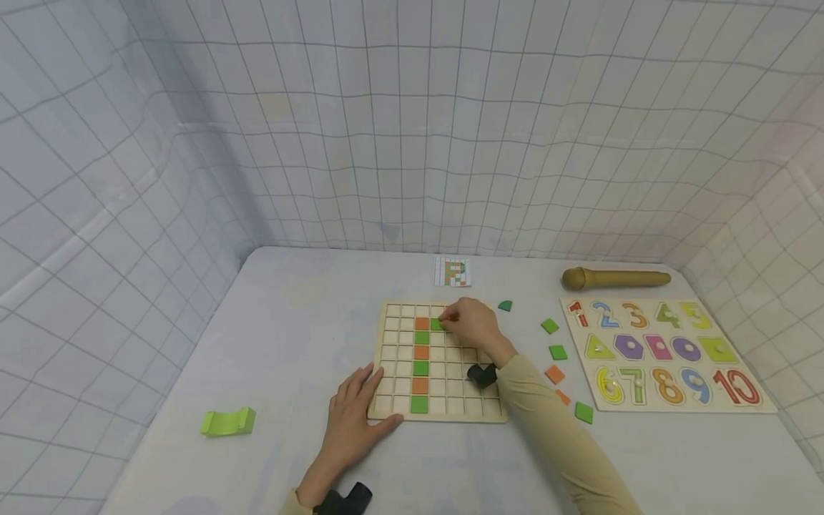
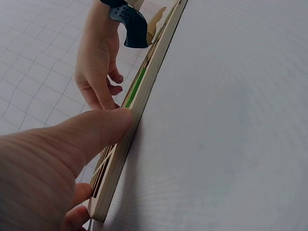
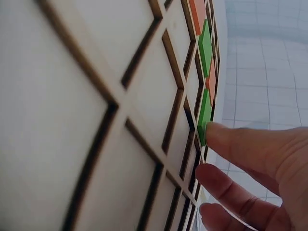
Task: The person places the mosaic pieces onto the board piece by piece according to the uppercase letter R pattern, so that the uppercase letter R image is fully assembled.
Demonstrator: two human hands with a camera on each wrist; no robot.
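A wooden grid board (image 1: 404, 357) lies in front of me, with one column of alternating orange and green square tiles (image 1: 420, 368). Beside the column's top orange tile (image 1: 421, 323), my right hand (image 1: 475, 325) pinches a green square tile (image 1: 436, 324) at its cell. The right wrist view has the thumb (image 3: 226, 139) on that green tile (image 3: 204, 118), fingers curled below it. My left hand (image 1: 352, 415) rests at the board's near left corner, fingers extended along the left side. In the left wrist view its thumb (image 2: 103, 125) presses on the near rim.
Loose green tiles (image 1: 558, 352), orange pieces (image 1: 554, 374) and a dark green quarter circle (image 1: 505, 305) lie right of the board. Farther right are a number puzzle (image 1: 663, 357) and a brown rod with a rounded head (image 1: 616, 279). A pattern card (image 1: 453, 263) lies behind; a green curved block (image 1: 228, 422) sits left.
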